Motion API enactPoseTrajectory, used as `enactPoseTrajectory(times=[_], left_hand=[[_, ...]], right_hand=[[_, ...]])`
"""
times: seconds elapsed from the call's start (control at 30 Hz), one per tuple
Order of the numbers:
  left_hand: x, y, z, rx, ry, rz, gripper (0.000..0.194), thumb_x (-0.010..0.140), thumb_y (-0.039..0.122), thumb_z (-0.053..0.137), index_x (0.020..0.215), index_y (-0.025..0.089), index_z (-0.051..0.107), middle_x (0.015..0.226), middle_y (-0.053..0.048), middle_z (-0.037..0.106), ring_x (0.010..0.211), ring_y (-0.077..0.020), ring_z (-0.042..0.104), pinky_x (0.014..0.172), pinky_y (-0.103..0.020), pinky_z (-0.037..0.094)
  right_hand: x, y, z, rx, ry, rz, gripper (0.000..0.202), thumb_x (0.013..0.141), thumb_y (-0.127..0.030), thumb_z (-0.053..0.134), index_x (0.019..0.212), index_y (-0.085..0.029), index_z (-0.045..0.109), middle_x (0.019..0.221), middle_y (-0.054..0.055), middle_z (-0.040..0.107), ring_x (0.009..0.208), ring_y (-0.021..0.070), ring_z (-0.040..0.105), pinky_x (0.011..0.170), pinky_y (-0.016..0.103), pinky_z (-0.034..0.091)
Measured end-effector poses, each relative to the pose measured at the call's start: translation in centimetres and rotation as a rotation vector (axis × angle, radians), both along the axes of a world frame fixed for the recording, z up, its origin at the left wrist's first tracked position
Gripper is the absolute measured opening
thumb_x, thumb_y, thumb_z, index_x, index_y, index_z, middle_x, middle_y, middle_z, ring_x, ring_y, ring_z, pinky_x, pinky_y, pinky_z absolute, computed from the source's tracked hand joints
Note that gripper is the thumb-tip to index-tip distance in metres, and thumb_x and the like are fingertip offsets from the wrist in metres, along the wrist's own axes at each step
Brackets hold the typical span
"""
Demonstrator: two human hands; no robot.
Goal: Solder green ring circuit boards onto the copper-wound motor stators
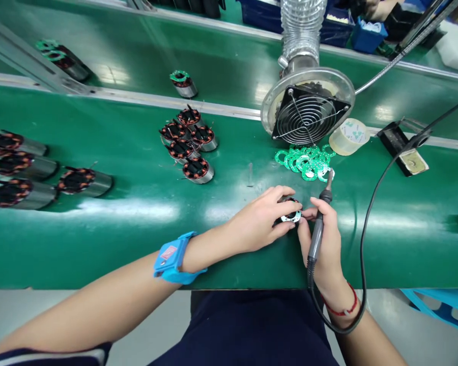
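My left hand [269, 216] is wrapped round a motor stator, with a white ring-shaped circuit board [291, 217] on its upper face. Most of the stator is hidden under my fingers. In my right hand [324, 239] rests a soldering iron [318, 236], its tip pointing away from me toward the ring boards. The right thumb and fingertips reach to the right edge of the ring board. A pile of green ring boards [303, 161] lies just beyond both hands. Several copper-wound stators [197, 170] stand on the green bench to the left of them.
A fume extractor fan [307, 114] overhangs the bench behind the board pile. Beside it are a tape roll [349, 136] and an iron stand with sponge [414, 161]. The iron's cord [366, 223] loops past my right wrist. More stators [86, 181] lie at far left.
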State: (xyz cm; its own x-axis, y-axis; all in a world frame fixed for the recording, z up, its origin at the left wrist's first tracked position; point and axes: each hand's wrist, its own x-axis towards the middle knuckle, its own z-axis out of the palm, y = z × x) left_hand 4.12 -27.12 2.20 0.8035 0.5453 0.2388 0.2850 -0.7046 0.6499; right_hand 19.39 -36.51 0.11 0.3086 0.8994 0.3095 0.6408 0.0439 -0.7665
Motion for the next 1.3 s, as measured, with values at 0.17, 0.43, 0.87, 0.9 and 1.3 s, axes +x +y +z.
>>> enactPoseTrajectory(times=[0.17,0.43,0.87,0.9,1.3], left_hand=[[0.4,-0.2,-0.6,0.068,-0.023,0.054,0.029,0.096,0.027,0.056,0.12,0.011,0.06,0.117,-0.014,0.064,0.108,-0.0246,0.06,0.093,-0.04,0.055],[0.9,-0.6,-1.4,0.028,-0.045,0.134,0.04,0.094,0.032,0.062,0.127,0.014,0.048,0.12,-0.014,0.061,0.112,-0.0256,0.059,0.093,-0.042,0.053],[-0.6,-0.7,0.6,0.009,0.26,0.171,0.054,0.079,0.024,0.065,0.126,0.009,0.044,0.116,-0.017,0.059,0.106,-0.0326,0.055,0.088,-0.048,0.046],[-1.0,-0.5,0.7,0.006,0.303,0.152,0.048,0.08,0.023,0.064,0.123,0.008,0.047,0.114,-0.017,0.06,0.105,-0.0323,0.056,0.088,-0.047,0.045],[-1.6,2.3,1.4,-0.59,-0.066,0.199,0.006,0.084,0.018,0.058,0.079,0.016,0.061,0.073,0.001,0.062,0.068,-0.0124,0.055,0.066,-0.025,0.044]], right_hand=[[-0.2,-0.2,0.6,-0.007,0.027,-0.034,0.035,0.09,-0.019,0.059,0.123,-0.027,0.05,0.089,-0.001,0.07,0.079,0.0152,0.071,0.074,0.031,0.059],[1.1,-0.4,1.1,-0.02,-0.018,0.025,0.034,0.092,-0.02,0.056,0.126,-0.026,0.052,0.089,0.0,0.073,0.081,0.0169,0.073,0.077,0.033,0.058],[2.3,2.0,3.4,-0.15,-0.224,0.57,0.057,0.09,-0.013,0.052,0.143,-0.027,0.038,0.136,0.009,0.061,0.125,0.0242,0.059,0.102,0.047,0.052],[2.2,1.9,3.1,-0.16,-0.218,0.546,0.054,0.092,-0.016,0.053,0.142,-0.027,0.039,0.135,0.009,0.061,0.125,0.0246,0.059,0.102,0.047,0.052],[0.7,2.5,1.1,0.033,-0.312,0.346,0.053,0.092,-0.032,0.062,0.14,-0.025,0.042,0.128,0.014,0.065,0.112,0.0292,0.064,0.091,0.05,0.055]])
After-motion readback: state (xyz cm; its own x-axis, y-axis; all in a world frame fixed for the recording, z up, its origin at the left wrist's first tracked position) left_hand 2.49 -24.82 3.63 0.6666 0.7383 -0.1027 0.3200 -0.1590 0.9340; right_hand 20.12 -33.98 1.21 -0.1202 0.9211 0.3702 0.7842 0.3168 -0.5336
